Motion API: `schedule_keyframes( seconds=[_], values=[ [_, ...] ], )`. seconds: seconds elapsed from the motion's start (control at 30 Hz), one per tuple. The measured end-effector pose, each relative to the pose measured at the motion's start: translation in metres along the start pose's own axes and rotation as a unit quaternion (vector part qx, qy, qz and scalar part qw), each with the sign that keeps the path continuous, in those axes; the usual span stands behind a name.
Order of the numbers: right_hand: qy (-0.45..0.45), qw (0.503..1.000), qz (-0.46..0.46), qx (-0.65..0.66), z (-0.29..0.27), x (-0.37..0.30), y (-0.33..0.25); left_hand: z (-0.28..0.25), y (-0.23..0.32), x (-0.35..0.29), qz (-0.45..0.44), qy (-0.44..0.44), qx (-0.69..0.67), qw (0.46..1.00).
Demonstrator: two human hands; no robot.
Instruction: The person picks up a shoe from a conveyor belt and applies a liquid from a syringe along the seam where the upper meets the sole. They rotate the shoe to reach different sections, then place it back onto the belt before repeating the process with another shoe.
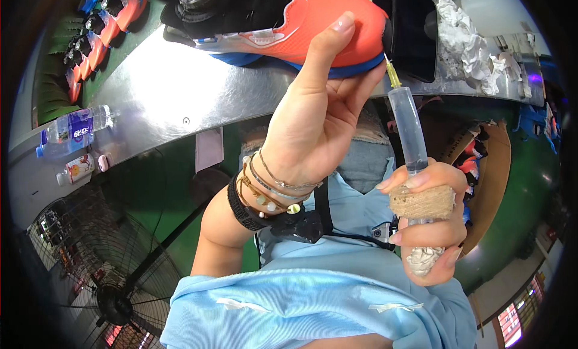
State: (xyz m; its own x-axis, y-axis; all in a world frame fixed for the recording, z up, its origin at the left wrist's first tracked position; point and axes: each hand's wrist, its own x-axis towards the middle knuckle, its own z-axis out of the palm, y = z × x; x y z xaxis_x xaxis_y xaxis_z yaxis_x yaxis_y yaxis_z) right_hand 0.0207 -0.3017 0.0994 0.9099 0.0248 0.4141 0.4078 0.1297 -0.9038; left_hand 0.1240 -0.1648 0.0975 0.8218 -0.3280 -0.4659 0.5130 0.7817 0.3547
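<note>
My left hand (313,123) grips a coral-orange sneaker (316,15) by its toe. The thumb presses on the upper, and the fingers lie under the blue sole (238,59). Black lining and a round dark part show at the heel end. My right hand (442,231) is closed around a clear syringe (408,123) with a yellow needle hub (393,74). Its needle points up at the toe's sole edge; whether it touches is too small to tell. Tan wrapping (422,202) circles the syringe between my fingers, and a crumpled whitish wad (424,260) covers the plunger end.
A metal table (144,90) spans the far side. A flat black object (415,36) and crumpled white tissue (466,42) lie right of the sneaker. Bottles (72,132) lie at left, near a row of sneakers (99,39). A fan (114,304) and a cardboard box (495,174) stand below.
</note>
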Motion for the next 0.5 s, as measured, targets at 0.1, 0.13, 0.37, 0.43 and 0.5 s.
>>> schedule_keyframes(
  seconds=[0.1,0.13,0.37,0.43,0.5],
  values=[
    [-0.011,0.999,-0.034,0.001,-0.006,0.000,0.004,0.003,0.008,0.001,-0.004,0.016,-0.002,1.000],
    [-0.007,0.998,-0.066,-0.017,-0.012,0.003,0.001,0.009,0.012,0.004,-0.024,0.005,0.004,1.000],
    [0.103,0.978,-0.027,-0.181,-0.038,0.019,-0.003,-0.123,0.208,0.100,-0.010,-0.105,0.090,0.990],
    [0.140,0.969,-0.007,-0.203,-0.052,0.023,0.003,-0.148,0.256,0.134,0.070,-0.061,0.024,0.995],
    [0.153,0.967,-0.013,-0.202,-0.063,0.027,0.011,-0.153,0.280,0.150,0.321,0.129,0.058,0.936]
  ],
)
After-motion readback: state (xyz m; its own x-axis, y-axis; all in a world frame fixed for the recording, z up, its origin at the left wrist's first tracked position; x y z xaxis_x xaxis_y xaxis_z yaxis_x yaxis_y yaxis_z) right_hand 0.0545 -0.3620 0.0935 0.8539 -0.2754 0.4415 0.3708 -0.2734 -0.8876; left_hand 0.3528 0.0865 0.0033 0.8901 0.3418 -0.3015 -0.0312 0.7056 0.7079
